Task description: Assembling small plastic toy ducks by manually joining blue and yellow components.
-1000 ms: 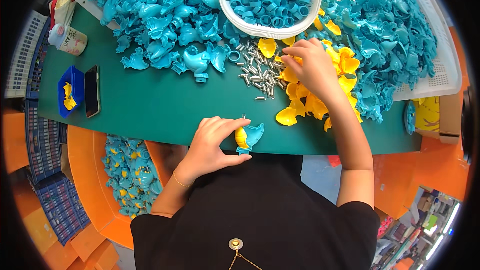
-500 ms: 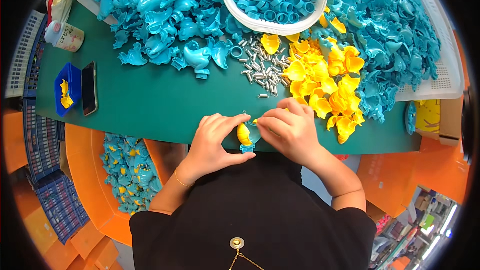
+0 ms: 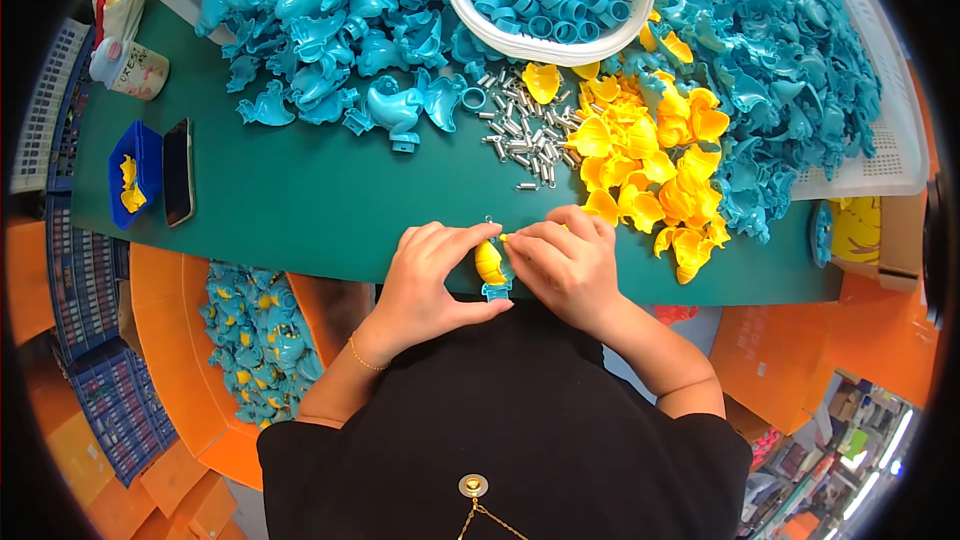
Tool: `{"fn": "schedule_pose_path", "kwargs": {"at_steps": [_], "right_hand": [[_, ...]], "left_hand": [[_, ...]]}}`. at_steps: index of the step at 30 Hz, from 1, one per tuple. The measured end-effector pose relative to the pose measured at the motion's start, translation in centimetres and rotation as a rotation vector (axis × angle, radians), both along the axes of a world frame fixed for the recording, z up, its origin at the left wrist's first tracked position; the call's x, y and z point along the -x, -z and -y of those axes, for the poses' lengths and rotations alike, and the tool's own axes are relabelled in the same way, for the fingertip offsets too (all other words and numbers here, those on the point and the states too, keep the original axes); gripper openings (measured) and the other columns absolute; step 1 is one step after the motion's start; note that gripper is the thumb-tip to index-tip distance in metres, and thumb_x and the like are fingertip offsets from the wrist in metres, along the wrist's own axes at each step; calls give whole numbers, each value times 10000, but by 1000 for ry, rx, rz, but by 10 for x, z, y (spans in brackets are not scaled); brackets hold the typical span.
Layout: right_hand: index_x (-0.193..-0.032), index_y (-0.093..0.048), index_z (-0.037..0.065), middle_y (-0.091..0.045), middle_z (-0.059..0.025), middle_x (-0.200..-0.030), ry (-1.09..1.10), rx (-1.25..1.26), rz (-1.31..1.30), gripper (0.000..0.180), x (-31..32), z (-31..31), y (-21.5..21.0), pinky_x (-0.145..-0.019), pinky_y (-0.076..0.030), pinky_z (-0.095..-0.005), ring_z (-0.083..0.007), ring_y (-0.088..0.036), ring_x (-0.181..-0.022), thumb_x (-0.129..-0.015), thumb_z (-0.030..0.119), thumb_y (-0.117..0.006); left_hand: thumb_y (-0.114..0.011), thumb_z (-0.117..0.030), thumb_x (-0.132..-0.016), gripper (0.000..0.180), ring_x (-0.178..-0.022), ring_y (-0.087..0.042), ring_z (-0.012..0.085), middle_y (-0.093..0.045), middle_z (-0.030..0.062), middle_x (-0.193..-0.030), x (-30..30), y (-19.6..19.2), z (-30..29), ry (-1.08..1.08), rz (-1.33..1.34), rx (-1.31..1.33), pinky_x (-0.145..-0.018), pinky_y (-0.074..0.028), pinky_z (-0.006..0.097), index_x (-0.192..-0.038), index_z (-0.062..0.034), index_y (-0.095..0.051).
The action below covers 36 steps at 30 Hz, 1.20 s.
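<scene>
At the table's near edge, my left hand (image 3: 430,275) holds a small blue and yellow plastic toy part (image 3: 489,264) between thumb and fingers. Its yellow shell faces up, and a square blue end (image 3: 496,291) points toward me. A small metal loop (image 3: 489,221) shows at its far end, close to my left fingertips. My right hand (image 3: 568,265) is closed against the part's right side, with its fingertips pinching a tiny yellow tip (image 3: 503,237). The fingers hide most of that side.
Beyond my hands lie metal springs (image 3: 535,145), yellow shells (image 3: 640,155) and blue shells (image 3: 330,25). A white basket (image 3: 555,52) holds blue rings. Blue pieces fill a crate (image 3: 880,175) at right. A phone (image 3: 179,175) and blue tray (image 3: 150,160) lie left. An orange bin (image 3: 165,340) contains blue-yellow pieces.
My right hand has moved slightly left, closer to the toy part, and its fingers have drawn in. More of the yellow shell faces up now. My left hand keeps its grip.
</scene>
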State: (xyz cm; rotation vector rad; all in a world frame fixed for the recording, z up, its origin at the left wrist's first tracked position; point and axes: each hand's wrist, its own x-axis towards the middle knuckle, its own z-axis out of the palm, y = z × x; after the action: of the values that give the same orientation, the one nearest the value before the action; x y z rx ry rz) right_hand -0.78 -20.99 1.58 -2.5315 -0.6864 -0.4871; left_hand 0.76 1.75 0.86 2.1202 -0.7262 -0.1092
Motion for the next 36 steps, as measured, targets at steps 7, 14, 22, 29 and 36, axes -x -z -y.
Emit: {"fn": "schedule_pose_path", "kwargs": {"at_steps": [7, 14, 22, 29, 36], "right_hand": [[-1125, -747, 114, -711, 45, -1066, -86, 180, -115, 281, 2, 14, -15, -810, -430, -357, -172, -652, -979, -849, 125, -794], [-1291, -686, 94, -657, 6, -1239, -147, 112, -320, 435, 10, 20, -14, -859, -484, -369, -199, -629, -1108, -861, 107, -753], [-1073, -793, 85, -714, -77, -1138, 355, -102, 63, 221, -47, 105, -46, -905, -512, -415, -281, -639, -1041, -863, 145, -820], [-1011, -785, 46, -702, -104, -1149, 537, 61, 33, 290, -117, 131, -44, -978, -503, -417, -292, -609, -1131, -853, 278, -857], [-1262, -742, 44, -750, -30, -1129, 404, -1065, -281, 317, -101, 143, -72, -715, -418, -192, -59, -663, -970, -1010, 236, -734]], "left_hand": [[-957, -350, -665, 771, -1015, -658, 261, -724, 50, -1183, -1, 3, 3, -21, 25, -14, -943, -465, 396, -1338, -117, -663], [-981, -300, -605, 799, -811, -563, 206, -712, 35, -1100, 0, 5, 4, -30, 87, 14, -822, -446, 352, -1315, -84, -684], [-976, -291, -602, 790, -825, -547, 198, -707, 31, -1104, 3, 3, 5, -47, 66, -8, -831, -433, 335, -1307, -84, -687], [-976, -292, -612, 778, -848, -559, 202, -712, 36, -1097, 3, 1, 6, -40, 91, 14, -854, -448, 344, -1301, -79, -684], [-977, -285, -624, 772, -963, -612, 233, -712, 54, -1153, 3, 2, 2, -29, 49, 48, -935, -460, 375, -1306, -78, -682]]}}
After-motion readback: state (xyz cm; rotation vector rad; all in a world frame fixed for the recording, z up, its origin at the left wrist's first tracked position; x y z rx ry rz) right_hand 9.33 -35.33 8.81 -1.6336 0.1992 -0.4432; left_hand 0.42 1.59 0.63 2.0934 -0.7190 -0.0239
